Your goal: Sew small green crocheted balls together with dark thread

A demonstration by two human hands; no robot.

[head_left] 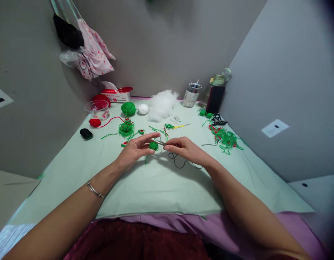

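My left hand [135, 150] is closed on a small green crocheted ball [154, 145], gripped between the thumb and the fingers. A loose green yarn tail hangs below it. My right hand [183, 150] pinches what look like small metal scissors [160, 142], their tips close beside the ball. A dark thread rises from the ball near my left fingertips. Under and beside my right hand, a black cord [180, 166] lies in loops on the table. Past my hands lies a yellow-handled crochet hook [179, 126] with green yarn near it.
Tangled green yarn [126, 128] and a green yarn ball [128, 108] lie at the left. White stuffing [163, 104] sits at the back. Green and red yarn scraps [226, 140] lie right, below a phone [215, 99] and pen tin [191, 95]. A clear tub [100, 111] stands left.
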